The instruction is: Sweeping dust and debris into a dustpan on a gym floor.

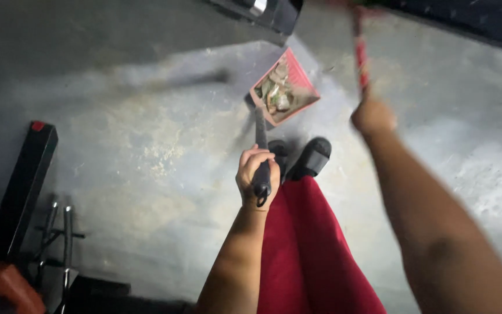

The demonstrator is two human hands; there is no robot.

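Note:
My left hand [255, 175] grips the black handle [261, 138] of a red dustpan [286, 88] held above the grey concrete floor. The pan holds several scraps of rubbish. My right hand [372, 116] is closed around a red stick [360, 55], blurred with motion, that runs up toward the top edge of the view. Below my hands I see my red garment [309, 250] and two black shoes [309, 157].
A black post with a red tip [23, 189] leans at the left, beside a metal frame [59, 238] and an orange object [4, 285]. Sawdust-like specks [161, 160] lie on the floor. A dark object [268, 10] sits at the top centre.

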